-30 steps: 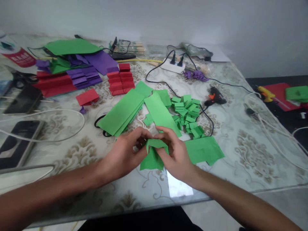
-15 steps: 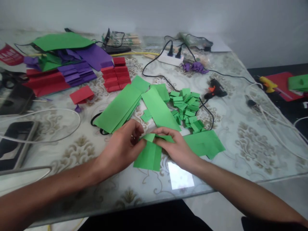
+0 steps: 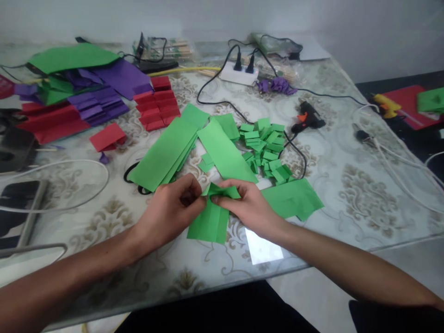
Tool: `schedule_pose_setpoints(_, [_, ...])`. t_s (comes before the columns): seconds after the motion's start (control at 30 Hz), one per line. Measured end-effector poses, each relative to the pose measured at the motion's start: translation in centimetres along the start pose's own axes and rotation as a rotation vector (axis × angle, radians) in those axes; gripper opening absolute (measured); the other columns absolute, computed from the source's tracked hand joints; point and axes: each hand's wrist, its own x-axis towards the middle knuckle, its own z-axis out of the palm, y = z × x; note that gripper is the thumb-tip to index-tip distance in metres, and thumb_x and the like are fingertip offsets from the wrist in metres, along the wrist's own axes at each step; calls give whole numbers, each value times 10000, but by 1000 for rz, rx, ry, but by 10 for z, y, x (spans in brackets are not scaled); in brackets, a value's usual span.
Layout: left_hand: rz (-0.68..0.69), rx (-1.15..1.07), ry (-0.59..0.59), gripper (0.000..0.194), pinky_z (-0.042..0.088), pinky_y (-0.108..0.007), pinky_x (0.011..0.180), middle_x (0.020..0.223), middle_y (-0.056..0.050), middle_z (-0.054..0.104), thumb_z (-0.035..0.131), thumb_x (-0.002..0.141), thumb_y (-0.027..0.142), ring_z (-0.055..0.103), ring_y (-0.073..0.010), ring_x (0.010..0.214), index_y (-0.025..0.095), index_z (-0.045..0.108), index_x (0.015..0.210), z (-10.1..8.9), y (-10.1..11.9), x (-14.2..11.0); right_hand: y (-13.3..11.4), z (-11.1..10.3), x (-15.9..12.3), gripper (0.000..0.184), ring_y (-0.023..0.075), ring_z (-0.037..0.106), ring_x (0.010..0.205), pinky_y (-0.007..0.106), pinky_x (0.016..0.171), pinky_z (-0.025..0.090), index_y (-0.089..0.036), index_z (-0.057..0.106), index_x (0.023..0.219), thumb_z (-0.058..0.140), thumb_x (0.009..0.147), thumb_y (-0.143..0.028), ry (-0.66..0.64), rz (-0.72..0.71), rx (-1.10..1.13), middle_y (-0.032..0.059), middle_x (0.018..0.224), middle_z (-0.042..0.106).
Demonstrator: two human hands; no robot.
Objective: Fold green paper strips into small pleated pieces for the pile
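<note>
Both hands are working one green strip (image 3: 210, 222) at the near edge of the table (image 3: 347, 203). The left hand (image 3: 169, 210) is pinching the strip's far end from the left, thumb and fingers pressed together on the paper. The right hand (image 3: 248, 206) is gripping the same end from the right, its fingertips (image 3: 217, 199) clamped on a raised fold, and the two sets of fingers are almost touching. The rest of the strip is lying flat, running back from the fingers toward the person. Just beyond the fingers, long green strips (image 3: 166, 155) are lying fanned out, with another strip (image 3: 225, 152) crossing beside them. Past the right fingers a heap of small green pieces (image 3: 267, 148) is sitting, and a glue gun (image 3: 307, 121) is lying farther out. A green sheet (image 3: 293, 199) is lying just beside the right hand.
</note>
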Motion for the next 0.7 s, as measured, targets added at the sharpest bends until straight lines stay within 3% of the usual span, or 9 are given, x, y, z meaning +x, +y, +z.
schedule_pose_setpoints(0.1, [5,-25,3,178,295,-230,500,584,74,472,610,839,170,439,-107,535,217,480,726,1,-1,0,-2,1,-1,198,152,664,638,265,606,544,-222,715,775,882,701,-300,-26,31,42,-46,674,696])
schedule_pose_setpoints(0.27, [13,-80,5,173,309,-227,486,594,73,484,637,849,177,451,-110,536,223,503,750,2,-5,-3,-2,1,-1,195,174,710,741,299,730,591,-237,745,813,884,706,-321,-47,38,51,-30,771,750])
schedule_pose_setpoints(0.47, [-6,-102,5,154,360,-223,495,615,69,520,657,844,158,483,-113,549,228,529,794,4,-7,-4,-2,2,0,176,163,708,749,288,749,582,-236,756,810,889,708,-291,-72,35,65,-32,780,752])
schedule_pose_setpoints(0.7, [0,-120,18,154,382,-217,508,668,74,549,644,836,121,530,-113,581,235,548,874,4,-4,-4,1,0,0,199,144,650,643,270,629,526,-218,705,777,880,703,-276,-25,46,19,-44,709,702])
